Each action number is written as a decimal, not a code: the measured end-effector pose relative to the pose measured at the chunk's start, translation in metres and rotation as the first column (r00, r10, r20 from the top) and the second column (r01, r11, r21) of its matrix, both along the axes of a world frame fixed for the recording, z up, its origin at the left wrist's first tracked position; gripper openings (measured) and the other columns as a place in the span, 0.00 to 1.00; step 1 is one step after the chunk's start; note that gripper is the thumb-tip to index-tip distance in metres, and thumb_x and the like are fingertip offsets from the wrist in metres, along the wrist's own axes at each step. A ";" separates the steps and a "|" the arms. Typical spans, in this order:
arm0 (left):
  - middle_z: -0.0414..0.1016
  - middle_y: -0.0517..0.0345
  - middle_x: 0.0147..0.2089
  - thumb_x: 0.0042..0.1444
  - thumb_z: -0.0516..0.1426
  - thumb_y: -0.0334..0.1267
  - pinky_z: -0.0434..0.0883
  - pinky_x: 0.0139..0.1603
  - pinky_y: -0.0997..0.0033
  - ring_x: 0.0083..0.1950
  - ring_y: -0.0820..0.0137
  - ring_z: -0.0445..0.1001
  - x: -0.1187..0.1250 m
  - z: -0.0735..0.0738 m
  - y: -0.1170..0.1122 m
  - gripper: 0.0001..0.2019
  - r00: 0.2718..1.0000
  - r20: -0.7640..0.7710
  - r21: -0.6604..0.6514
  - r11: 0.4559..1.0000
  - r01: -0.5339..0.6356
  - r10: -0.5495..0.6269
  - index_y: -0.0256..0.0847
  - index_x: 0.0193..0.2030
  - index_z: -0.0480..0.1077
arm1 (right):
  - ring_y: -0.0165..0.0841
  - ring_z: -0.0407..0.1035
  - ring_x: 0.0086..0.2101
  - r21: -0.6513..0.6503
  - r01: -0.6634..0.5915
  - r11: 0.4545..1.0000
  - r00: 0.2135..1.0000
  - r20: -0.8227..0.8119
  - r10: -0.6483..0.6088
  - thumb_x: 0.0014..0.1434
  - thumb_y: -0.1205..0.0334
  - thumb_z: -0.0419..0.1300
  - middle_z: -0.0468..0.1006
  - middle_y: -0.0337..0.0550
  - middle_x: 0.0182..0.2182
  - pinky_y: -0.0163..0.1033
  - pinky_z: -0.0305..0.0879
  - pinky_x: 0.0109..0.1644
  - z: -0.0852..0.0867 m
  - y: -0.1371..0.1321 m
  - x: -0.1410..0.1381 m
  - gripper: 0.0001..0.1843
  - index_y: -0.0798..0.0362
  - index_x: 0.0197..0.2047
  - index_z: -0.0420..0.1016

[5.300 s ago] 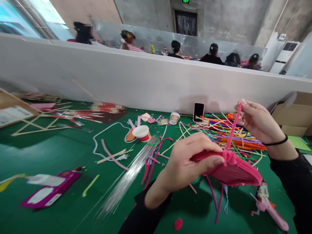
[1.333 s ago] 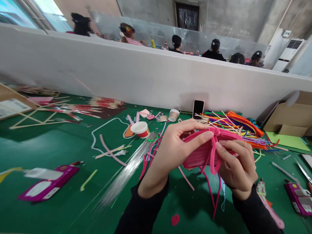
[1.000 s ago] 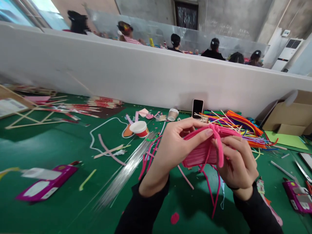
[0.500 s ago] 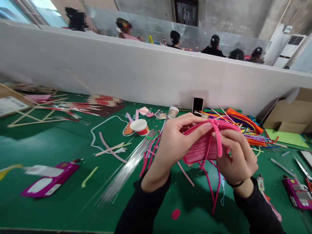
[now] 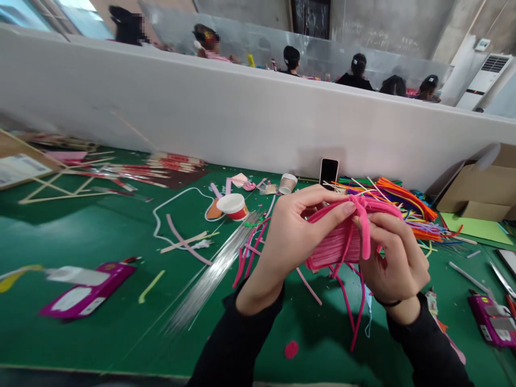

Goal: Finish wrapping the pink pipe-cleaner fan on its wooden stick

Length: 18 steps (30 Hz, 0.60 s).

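Since the earliest frame the right hand (image 5: 397,258) has come down from high on the right, where it drew a pink strand (image 5: 365,236) upward, to the pink bundle (image 5: 332,244); the strand now bends over the bundle's upper edge and hangs down its front, and the bundle has turned so that its ribbed side shows. The pink bundle is between the two hands, held above the table (image 5: 100,344); the left hand (image 5: 294,231) is closed around its left end, thumb along the upper edge by the knot and fingers behind; the right hand is nearly closed, thumb and fingertips pinched together at the pink strand just below the knot, the exact grip partly hidden. Thin pink stems (image 5: 344,301) show below the bundle, between the wrists; a red disc (image 5: 291,350) lies on the table nearer the wearer, between the forearms. Beyond the right hand spreads a pile of coloured stems (image 5: 423,212), with a phone (image 5: 329,172) upright beyond the bundle; left of the left hand lie a bundle of silvery wires (image 5: 217,269) and a paper cup (image 5: 234,207); right of the right hand are scissors (image 5: 502,279).
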State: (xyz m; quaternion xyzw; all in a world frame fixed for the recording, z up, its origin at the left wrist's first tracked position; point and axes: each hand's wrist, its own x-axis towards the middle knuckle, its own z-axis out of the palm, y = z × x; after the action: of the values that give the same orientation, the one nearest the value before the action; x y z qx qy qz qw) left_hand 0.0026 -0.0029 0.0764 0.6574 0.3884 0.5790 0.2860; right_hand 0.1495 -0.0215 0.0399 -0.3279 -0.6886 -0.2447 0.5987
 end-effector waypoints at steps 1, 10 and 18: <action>0.85 0.58 0.36 0.56 0.65 0.38 0.77 0.42 0.68 0.38 0.67 0.80 0.000 0.000 0.000 0.03 1.000 0.005 -0.006 1.000 0.011 -0.011 0.45 0.34 0.82 | 0.33 0.79 0.36 0.004 0.011 1.000 1.000 -0.003 -0.011 0.59 0.75 0.66 0.82 0.45 0.36 0.39 0.78 0.38 0.000 0.000 0.000 0.10 0.54 0.42 0.78; 0.85 0.59 0.36 0.56 0.65 0.37 0.78 0.42 0.68 0.38 0.67 0.80 0.002 -0.002 -0.001 0.02 1.000 0.008 0.016 0.999 -0.028 0.028 0.46 0.35 0.82 | 0.39 0.80 0.43 0.009 -0.002 1.000 1.000 -0.011 0.002 0.60 0.76 0.64 0.83 0.48 0.45 0.44 0.79 0.45 -0.010 0.003 0.005 0.18 0.54 0.53 0.79; 0.85 0.60 0.37 0.56 0.65 0.36 0.78 0.43 0.68 0.39 0.68 0.80 0.003 -0.002 -0.002 0.02 0.999 0.017 0.019 0.999 -0.036 0.036 0.46 0.35 0.82 | 0.38 0.79 0.42 0.014 -0.008 1.000 1.000 -0.009 0.008 0.60 0.75 0.65 0.83 0.47 0.43 0.43 0.80 0.44 -0.011 0.005 0.005 0.16 0.55 0.51 0.78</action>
State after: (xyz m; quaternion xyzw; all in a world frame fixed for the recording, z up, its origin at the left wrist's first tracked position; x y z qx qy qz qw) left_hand 0.0056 -0.0044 0.0740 0.6482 0.3923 0.5931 0.2725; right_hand 0.1541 -0.0162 0.0293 -0.3218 -0.6856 -0.2457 0.6050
